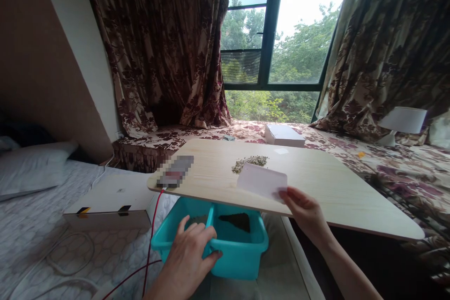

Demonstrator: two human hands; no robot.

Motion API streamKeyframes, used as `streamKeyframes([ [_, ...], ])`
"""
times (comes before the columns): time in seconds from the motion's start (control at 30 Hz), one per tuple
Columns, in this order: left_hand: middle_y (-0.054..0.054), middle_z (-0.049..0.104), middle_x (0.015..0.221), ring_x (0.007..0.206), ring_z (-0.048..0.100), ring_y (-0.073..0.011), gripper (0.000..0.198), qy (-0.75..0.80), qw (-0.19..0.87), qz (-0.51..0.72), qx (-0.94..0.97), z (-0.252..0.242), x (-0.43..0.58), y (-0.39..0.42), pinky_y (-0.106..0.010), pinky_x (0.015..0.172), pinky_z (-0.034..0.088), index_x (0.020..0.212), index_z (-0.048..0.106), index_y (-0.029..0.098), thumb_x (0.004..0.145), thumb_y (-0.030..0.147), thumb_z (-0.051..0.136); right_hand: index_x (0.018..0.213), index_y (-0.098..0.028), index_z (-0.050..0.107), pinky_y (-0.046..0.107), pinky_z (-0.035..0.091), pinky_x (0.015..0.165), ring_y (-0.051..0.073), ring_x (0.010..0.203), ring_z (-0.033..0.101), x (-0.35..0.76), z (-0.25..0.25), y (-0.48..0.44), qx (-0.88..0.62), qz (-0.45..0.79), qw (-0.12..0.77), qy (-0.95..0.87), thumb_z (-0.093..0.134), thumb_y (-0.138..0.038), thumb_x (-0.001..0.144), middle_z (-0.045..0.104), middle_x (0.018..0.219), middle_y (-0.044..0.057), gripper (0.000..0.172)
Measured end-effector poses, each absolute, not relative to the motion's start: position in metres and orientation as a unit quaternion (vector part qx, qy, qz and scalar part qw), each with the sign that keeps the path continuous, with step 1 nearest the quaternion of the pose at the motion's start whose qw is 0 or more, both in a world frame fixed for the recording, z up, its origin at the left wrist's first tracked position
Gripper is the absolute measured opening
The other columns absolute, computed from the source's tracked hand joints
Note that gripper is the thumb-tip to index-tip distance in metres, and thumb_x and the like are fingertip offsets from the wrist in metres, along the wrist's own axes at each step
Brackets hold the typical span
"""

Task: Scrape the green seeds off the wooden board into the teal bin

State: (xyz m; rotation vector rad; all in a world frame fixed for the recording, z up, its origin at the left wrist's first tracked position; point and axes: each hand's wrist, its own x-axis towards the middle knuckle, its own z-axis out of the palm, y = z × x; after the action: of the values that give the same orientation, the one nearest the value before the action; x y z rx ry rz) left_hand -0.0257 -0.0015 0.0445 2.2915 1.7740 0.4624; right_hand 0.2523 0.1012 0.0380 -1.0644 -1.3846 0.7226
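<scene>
Head view: grips teal divided bin [239,262] by near rim with left hand [190,249]; pinches translucent sheet [263,180] in right hand [306,211], just beside granule pile [249,163] on wooden tabletop [344,192]. Could tip bin by pressing rim; could scatter granules by flicking sheet. Counts two hands, one bin, sheet, pile, tabletop each.

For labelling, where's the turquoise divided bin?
In the head view, the turquoise bin sits low, just left of centre, below the near edge of the tabletop, with the left hand at its front.

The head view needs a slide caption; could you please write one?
Right hand holds a pale sheet near scattered grains; left hand at a turquoise bin.
</scene>
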Motion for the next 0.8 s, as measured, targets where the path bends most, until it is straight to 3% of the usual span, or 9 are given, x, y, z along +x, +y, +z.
streamKeyframes([
  [0.13,0.004,0.06,0.082,0.086,0.057,-0.0182,0.007,0.58,0.116,0.164,0.789,0.036,-0.016,0.001,-0.049,0.108,0.016,0.082,0.056,0.025,0.08,0.021,0.061,0.088,-0.018,0.074,0.041,0.057,0.075,0.026,0.08,0.071,0.273,0.048,0.131,-0.485,0.25,0.633,-0.55,0.07,-0.053,0.067,0.076,0.085,0.01,0.041],
  [0.8,0.005,0.059,0.08,0.087,0.056,-0.0181,0.012,0.553,0.139,0.176,0.802,0.016,-0.001,0.0,-0.05,0.108,0.013,0.078,0.056,0.025,0.073,0.02,0.066,0.086,-0.017,0.07,0.033,0.052,0.067,0.023,0.076,0.068,0.281,0.04,0.147,-0.514,0.227,0.586,-0.584,0.061,-0.046,0.073,0.075,0.082,0.008,0.032],
])
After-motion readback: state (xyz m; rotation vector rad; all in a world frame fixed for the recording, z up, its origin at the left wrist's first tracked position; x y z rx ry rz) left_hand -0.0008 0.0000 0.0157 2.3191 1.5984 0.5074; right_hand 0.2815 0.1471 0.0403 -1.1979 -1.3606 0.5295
